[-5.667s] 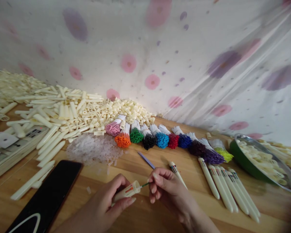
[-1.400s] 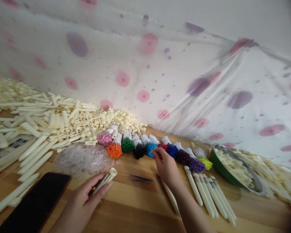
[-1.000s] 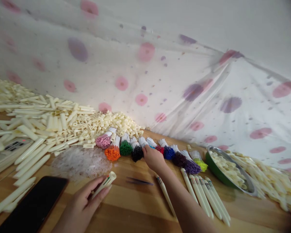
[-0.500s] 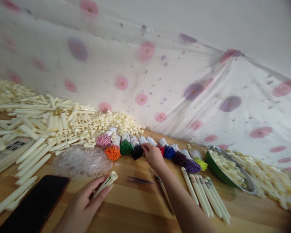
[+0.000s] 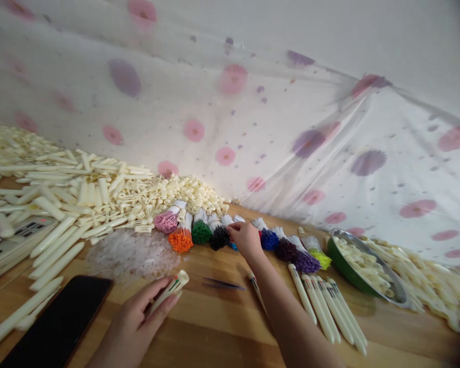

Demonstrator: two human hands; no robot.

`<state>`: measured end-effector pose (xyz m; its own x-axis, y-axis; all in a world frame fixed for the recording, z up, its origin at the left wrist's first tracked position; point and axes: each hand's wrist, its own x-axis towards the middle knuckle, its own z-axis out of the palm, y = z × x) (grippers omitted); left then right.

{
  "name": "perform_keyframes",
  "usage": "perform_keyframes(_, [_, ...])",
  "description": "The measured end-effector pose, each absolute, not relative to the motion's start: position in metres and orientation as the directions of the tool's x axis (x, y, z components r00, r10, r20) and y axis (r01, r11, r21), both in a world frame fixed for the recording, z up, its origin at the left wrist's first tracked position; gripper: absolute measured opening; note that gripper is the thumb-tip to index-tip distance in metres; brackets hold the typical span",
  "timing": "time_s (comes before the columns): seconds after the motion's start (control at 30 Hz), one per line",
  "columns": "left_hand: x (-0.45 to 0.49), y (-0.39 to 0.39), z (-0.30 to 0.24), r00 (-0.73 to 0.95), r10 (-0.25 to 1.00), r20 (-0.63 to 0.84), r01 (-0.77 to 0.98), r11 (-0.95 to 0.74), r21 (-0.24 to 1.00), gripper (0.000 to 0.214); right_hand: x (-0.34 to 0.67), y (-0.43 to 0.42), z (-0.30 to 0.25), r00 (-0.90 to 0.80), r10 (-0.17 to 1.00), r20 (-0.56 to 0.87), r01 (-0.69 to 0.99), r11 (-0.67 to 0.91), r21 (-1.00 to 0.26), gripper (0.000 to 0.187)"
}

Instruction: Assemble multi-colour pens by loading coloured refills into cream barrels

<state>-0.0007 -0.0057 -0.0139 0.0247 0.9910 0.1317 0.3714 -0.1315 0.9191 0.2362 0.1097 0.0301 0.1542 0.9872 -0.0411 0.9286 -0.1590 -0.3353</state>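
Observation:
My left hand (image 5: 136, 319) is closed around a cream multicolour pen barrel (image 5: 181, 278), its open end tilted up to the right and small coloured sliders showing along its side. My right hand (image 5: 247, 243) reaches over a row of bundled pen refills, fingers pinched together beside the light blue bundle (image 5: 227, 220); whatever is between the fingertips is too small to make out. Left of it stand black (image 5: 219, 238), green (image 5: 201, 231), orange (image 5: 180, 240) and pink (image 5: 166, 222) bundles. Past the hand are dark blue (image 5: 269, 239), maroon (image 5: 285, 250), purple (image 5: 306, 261) and yellow (image 5: 322, 258) ones.
Tweezers (image 5: 223, 283) lie between my hands, and a pen (image 5: 256, 286) sits beside my right forearm. Several cream pens (image 5: 322, 309) lie right, near a green bowl (image 5: 345, 268) of parts. Leftward are clear plastic pieces (image 5: 132, 255), a phone (image 5: 57, 319) and heaped barrels (image 5: 88, 191).
My right hand has shifted slightly right, uncovering more of the light blue bundle. My left hand keeps its hold on the pen barrel. The view has moved a little.

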Motion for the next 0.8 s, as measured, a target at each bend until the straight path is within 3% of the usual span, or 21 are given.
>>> perform_keyframes(0.5, [0.002,-0.006,-0.022,0.082,0.995,0.058,0.304,-0.08,0.949,0.027,0.212,0.13,0.045,0.151,0.985,-0.08,0.986,-0.156,-0.066,0.024])
perform_keyframes(0.63, [0.032,0.008,-0.008,0.079,0.997,0.007,0.152,-0.019,0.988,0.029,0.207,0.128,0.046,0.156,0.984,-0.085,0.985,-0.161,-0.057,0.024])
perform_keyframes(0.8, [0.083,0.052,0.004,0.149,0.989,0.001,0.122,-0.02,0.992,0.024,0.208,0.125,0.053,0.171,0.981,-0.095,0.977,-0.182,-0.114,0.025])
